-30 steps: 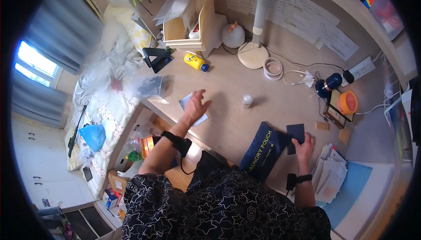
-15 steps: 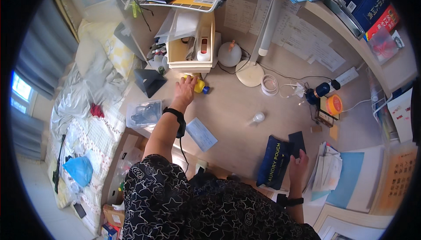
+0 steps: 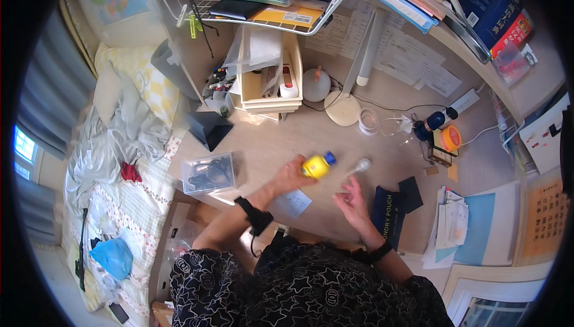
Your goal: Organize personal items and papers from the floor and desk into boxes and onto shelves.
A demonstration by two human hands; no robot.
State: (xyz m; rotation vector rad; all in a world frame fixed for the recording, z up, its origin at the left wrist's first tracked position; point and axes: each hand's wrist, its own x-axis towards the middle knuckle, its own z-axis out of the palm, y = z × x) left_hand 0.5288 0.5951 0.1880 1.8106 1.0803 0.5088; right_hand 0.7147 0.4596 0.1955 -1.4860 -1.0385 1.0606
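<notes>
My left hand [image 3: 291, 176] is closed around a small yellow bottle [image 3: 315, 167] with a blue cap, held over the middle of the desk. The bottle lies tilted, its cap pointing up and to the right. To its right, my right hand [image 3: 353, 204] is raised with its fingers apart and nothing in them. Just beyond those fingertips a white light bulb [image 3: 362, 165] rests on the desk. A pale blue slip of paper [image 3: 296, 202] lies below the bottle, partly covered by my left hand and wrist. Beside my right wrist is a dark blue laundry pouch [image 3: 387, 212].
A clear box of cables [image 3: 208, 174] and a dark folded stand [image 3: 209, 130] are at the left. Cream stacked trays [image 3: 270, 104] and a desk lamp [image 3: 342, 109] stand at the back. An orange round container [image 3: 451, 138] and papers [image 3: 451, 222] are at the right.
My left hand has taken the yellow bottle from beside the trays and carried it toward the desk's middle. My right hand has moved left, away from the pouch, toward the bottle.
</notes>
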